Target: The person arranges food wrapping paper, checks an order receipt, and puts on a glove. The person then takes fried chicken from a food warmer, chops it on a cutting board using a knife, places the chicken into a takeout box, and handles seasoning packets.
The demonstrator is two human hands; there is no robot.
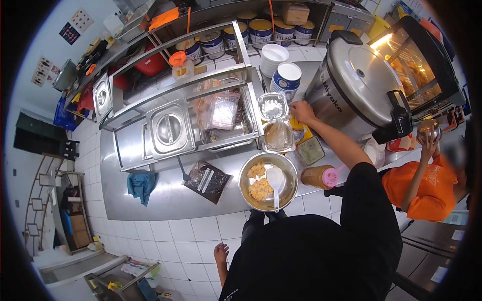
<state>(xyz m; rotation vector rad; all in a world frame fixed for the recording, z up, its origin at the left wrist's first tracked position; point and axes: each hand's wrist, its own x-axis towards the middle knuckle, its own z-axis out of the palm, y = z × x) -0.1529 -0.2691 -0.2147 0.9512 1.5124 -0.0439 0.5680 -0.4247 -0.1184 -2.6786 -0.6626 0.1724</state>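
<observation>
My right hand reaches across the counter beside the clear plastic containers, at the edge of something yellow; its fingers are bent and what they hold, if anything, is too small to tell. My left hand hangs low over the tiled floor, fingers apart, holding nothing. Near the counter's front edge a steel bowl contains orange-white food and a white scoop. A pink-lidded jar and a greenish container stand to its right.
A large rice cooker stands right of stacked paper bowls. Left are a metal rack with a lidded steel pan, a dark bag and a blue cloth. At right, a person in orange holds a metal bowl.
</observation>
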